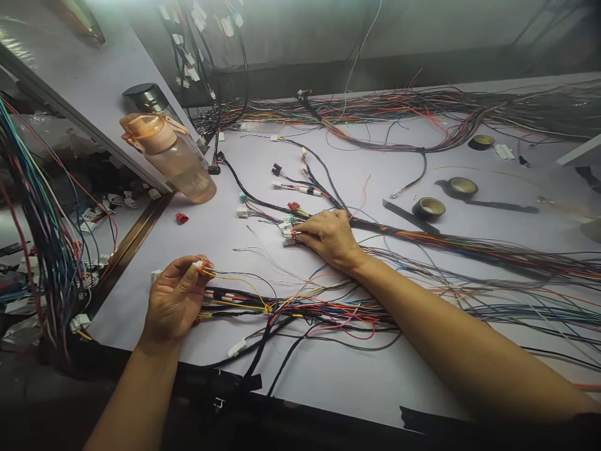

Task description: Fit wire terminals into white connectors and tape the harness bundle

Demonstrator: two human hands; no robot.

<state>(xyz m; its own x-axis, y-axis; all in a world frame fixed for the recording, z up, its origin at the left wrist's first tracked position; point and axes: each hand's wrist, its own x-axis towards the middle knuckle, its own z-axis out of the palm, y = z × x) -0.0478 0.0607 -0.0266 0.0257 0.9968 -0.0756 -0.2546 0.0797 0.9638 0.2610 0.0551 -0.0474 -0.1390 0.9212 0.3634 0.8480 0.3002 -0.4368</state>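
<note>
My left hand (pixel 176 297) is near the front left of the white table (pixel 328 376). Its thumb and fingers pinch a small white and orange connector (pixel 201 265) with yellow and orange wires trailing right. My right hand (pixel 331 237) lies palm down farther back, its fingertips closed on a cluster of small white connectors (pixel 287 233) at the end of a wire harness (pixel 469 247). A loose bundle of coloured wires (pixel 319 310) runs between my two forearms.
An orange-lidded water bottle (pixel 171 156) lies tilted at the back left beside a steel cup (pixel 145 97). Three rolls of black tape (pixel 428 208) sit at the back right. A red connector (pixel 181 218) lies loose. Hanging wires (pixel 42 225) fill the left edge.
</note>
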